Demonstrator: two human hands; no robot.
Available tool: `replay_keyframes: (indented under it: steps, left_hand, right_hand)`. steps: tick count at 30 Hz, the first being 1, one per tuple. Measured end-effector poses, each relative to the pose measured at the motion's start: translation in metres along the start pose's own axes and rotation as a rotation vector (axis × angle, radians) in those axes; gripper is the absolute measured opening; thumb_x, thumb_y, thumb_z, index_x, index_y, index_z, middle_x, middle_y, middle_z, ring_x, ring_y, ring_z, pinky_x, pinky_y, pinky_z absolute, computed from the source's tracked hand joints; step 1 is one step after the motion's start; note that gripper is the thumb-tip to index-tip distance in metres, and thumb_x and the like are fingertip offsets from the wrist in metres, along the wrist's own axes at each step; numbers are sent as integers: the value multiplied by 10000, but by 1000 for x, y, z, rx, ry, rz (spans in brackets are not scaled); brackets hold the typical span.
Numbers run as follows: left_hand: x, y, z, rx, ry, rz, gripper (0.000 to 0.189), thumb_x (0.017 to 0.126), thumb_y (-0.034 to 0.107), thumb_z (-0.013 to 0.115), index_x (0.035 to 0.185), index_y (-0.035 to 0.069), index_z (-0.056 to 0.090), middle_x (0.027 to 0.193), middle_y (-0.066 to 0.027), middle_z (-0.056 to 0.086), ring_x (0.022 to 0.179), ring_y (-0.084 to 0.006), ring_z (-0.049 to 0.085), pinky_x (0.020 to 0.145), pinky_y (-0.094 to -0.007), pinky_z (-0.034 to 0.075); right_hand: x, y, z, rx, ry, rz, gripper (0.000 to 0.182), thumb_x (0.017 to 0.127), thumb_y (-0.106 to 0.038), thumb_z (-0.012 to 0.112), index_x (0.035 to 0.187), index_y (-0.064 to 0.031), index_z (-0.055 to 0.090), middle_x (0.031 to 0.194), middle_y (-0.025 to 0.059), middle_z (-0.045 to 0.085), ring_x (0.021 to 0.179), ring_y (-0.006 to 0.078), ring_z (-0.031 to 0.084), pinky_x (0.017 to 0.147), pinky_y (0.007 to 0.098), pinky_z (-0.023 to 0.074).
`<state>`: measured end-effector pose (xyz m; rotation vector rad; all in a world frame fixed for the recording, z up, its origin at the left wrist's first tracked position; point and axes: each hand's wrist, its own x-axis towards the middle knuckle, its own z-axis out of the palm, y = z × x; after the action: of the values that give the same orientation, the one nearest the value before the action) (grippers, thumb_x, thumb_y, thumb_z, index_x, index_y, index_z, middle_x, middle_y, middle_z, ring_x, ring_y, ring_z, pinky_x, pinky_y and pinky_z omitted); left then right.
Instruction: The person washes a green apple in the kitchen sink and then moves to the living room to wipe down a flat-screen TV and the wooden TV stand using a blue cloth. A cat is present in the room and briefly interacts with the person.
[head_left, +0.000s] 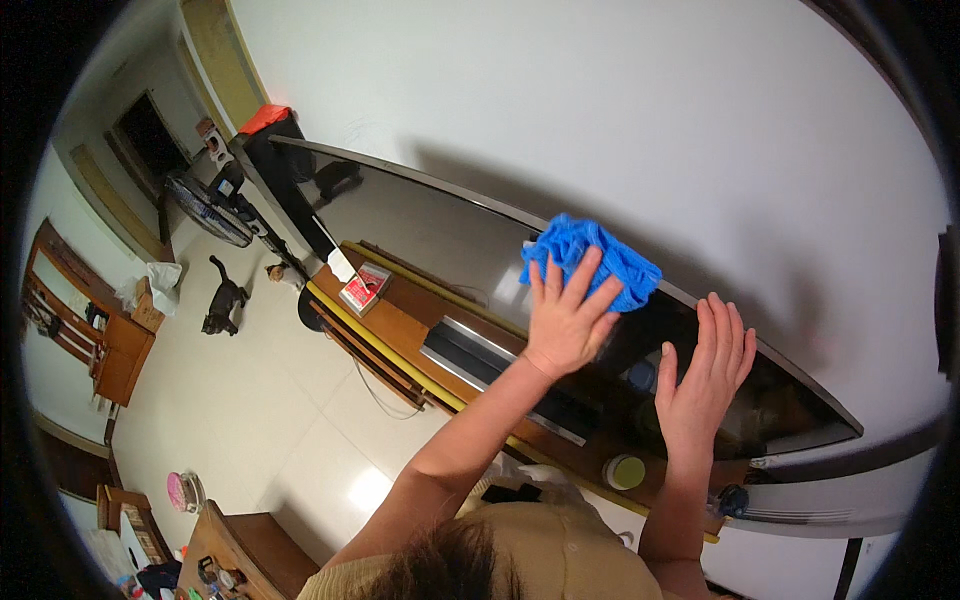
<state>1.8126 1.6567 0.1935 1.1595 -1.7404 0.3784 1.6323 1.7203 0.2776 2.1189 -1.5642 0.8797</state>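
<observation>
My left hand (564, 326) presses a crumpled blue cloth (622, 266) against the top edge of a flat-screen television (442, 217). Its fingers spread over the cloth, and part of the screen is hidden beneath. To the right, my right hand (699, 375) holds nothing. Its fingers lie close together, thumb apart, with the fingertips at the television's upper frame. Whether the palm touches the screen I cannot tell. The dark, glossy screen reflects the room.
Below the screen runs a wooden TV stand (401, 322) with yellow edging, bearing a red-and-white box (365, 289), a long black-and-silver device (469, 352) and a green-topped round container (625, 472). A fan (210, 210), a dark cat (225, 300) and another cat (285, 275) are at left.
</observation>
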Motion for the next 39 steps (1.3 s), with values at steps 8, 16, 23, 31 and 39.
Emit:
replay_keyframes:
  steps: [8, 16, 23, 31, 39]
  left_hand:
    - [50, -139, -77, 171, 230, -184, 415, 855, 66, 507, 1268, 90, 528, 1407, -160, 460, 1387, -446, 277, 1163, -554, 170]
    - [62, -288, -130, 149, 294, -209, 329, 984, 188, 429, 1256, 41, 540, 1391, -147, 481, 1399, -419, 272, 1154, -496, 204]
    - [59, -213, -94, 55, 386, -90, 315, 1003, 216, 405, 1218, 52, 567, 1311, -157, 549, 1336, -435, 350, 1131, -545, 185]
    - [36, -35, -40, -30, 132, -59, 398, 984, 240, 414, 1334, 74, 506, 1410, -156, 462, 1384, -431, 256, 1133, -572, 124]
    - [26, 97, 19, -63, 35, 9, 525, 885, 324, 543, 1340, 66, 494, 1445, -170, 409, 1385, -465, 211, 1114, -630, 69]
  right_hand:
    - [0, -6, 11, -58, 41, 48, 498, 898, -182, 593, 1353, -51, 439, 1421, 121, 430, 1376, 310, 329, 1167, 545, 140]
    - [-6, -16, 25, -140, 131, 118, 487, 903, -141, 576, 1365, -74, 438, 1490, 124, 379, 1427, 336, 276, 1159, 552, 175]
    - [-24, -36, 24, 26, 140, 89, 524, 889, -86, 559, 1393, -70, 420, 1499, 159, 369, 1422, 368, 284, 1144, 572, 176]
    - [-43, -50, 7, 292, 94, -27, 267, 846, -47, 578, 1105, -46, 641, 1270, 141, 588, 1197, 310, 569, 1068, 513, 343]
    - [-99, 36, -43, 343, 131, 17, 281, 812, -23, 580, 1083, -62, 641, 1210, 112, 618, 1111, 273, 615, 1011, 489, 387]
